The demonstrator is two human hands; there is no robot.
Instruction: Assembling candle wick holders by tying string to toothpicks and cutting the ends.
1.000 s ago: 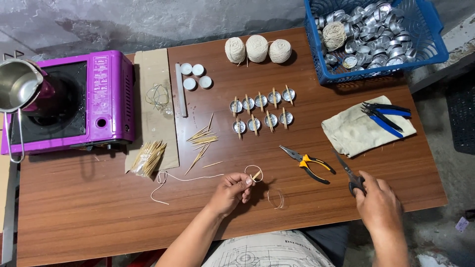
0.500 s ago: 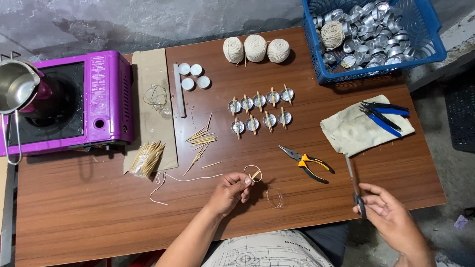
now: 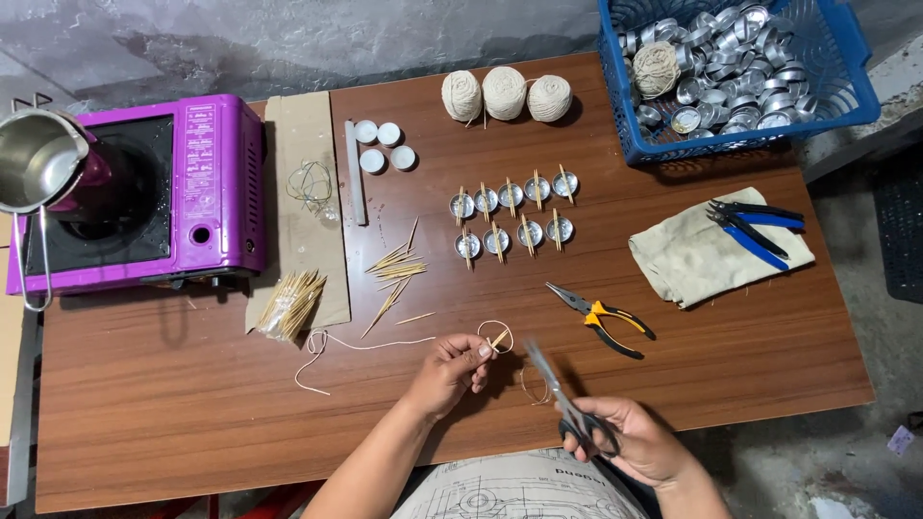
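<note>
Left of the orange-handled pliers (image 3: 604,319), my left hand (image 3: 450,370) pinches a small stick (image 3: 499,339) looped with pale string (image 3: 365,343); how the loop is tied is too fine to see. Below the pliers, my right hand (image 3: 639,442) grips blurred scissors (image 3: 567,404) near the table (image 3: 173,413) front edge. Bare wood lies right of the pliers.

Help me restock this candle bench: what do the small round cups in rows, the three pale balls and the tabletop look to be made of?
The small round shiny cups look like thin bare metal, judging by their silvery glare. The three pale cream balls appear to be wound cotton or similar string, matte with visible strands. The brown tabletop shows wood grain under a smooth sheen; solid wood or laminate cannot be told.
</note>
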